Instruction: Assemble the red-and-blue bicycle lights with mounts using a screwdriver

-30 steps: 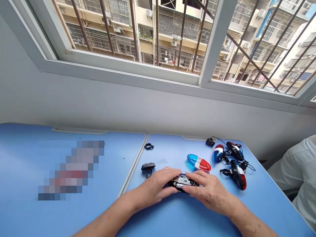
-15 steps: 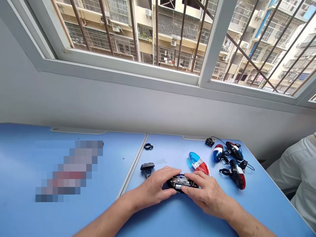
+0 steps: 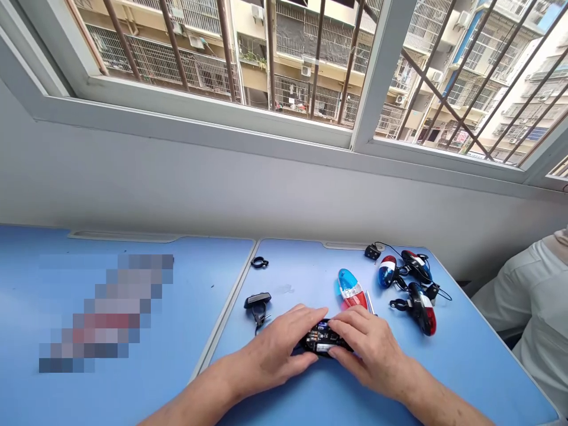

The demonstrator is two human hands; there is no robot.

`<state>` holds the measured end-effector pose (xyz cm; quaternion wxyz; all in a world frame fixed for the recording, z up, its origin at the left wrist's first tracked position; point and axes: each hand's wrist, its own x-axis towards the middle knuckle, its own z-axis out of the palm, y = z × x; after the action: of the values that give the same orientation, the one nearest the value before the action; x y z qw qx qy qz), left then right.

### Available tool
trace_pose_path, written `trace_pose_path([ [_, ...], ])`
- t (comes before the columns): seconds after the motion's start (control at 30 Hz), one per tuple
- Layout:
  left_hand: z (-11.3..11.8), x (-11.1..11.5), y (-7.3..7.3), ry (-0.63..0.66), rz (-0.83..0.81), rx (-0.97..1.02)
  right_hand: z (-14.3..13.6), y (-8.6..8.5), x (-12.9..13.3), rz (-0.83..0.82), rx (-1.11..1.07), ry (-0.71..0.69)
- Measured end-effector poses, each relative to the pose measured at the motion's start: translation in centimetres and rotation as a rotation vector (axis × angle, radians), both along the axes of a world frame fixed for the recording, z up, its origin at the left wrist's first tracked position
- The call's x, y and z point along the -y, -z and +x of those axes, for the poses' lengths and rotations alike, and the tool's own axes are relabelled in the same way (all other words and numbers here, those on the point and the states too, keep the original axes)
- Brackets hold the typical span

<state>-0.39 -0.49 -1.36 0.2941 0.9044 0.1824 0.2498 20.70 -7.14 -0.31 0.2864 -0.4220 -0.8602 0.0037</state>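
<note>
An opened black bicycle light housing (image 3: 323, 341) lies low over the table between my hands. Inside it show a dark circuit board and silvery batteries. My left hand (image 3: 290, 340) grips its left end, thumb on the near edge and fingers on the far edge. Around the right end is my right hand (image 3: 368, 343), its fingertips pressing on the housing; whether they pinch a battery too is hidden. Just beyond lies a blue, clear and red lens cover (image 3: 351, 289), partly behind my right fingers. A thin metal rod (image 3: 370, 302) rests beside that cover.
Several red-and-blue bike lights (image 3: 421, 307) with black clamps lie at the right, near a small black button box (image 3: 372, 252) on a wire. Left of my hands are a black mount (image 3: 257, 305) and a clamp ring (image 3: 260, 262). A person (image 3: 528, 296) is at right.
Silvery batteries filled the housing's middle before; now the dark board shows there, with a battery at the near side. Both hands stay on the housing. The view has shifted slightly.
</note>
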Motion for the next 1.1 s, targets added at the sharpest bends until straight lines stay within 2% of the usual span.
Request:
trace_pose_path([
  [0.27,0.2,0.0,0.5,-0.021,0.019,0.049,-0.7,0.2,0.1,0.028,0.014,0.047],
  [0.53,0.3,0.1,0.1,-0.002,-0.057,0.015,-0.3,0.8,0.0,0.026,-0.037,0.099],
  [0.67,0.3,-0.1,0.4,0.005,-0.078,0.008,-0.1,0.8,-0.1,-0.006,-0.027,0.142],
  [0.83,0.3,-0.2,0.8,-0.009,-0.087,0.010,0.1,0.8,-0.3,-0.002,-0.035,0.119],
  [1.1,0.5,0.1,0.0,0.003,-0.128,-0.024,0.4,0.9,-0.6,-0.026,-0.020,0.088],
])
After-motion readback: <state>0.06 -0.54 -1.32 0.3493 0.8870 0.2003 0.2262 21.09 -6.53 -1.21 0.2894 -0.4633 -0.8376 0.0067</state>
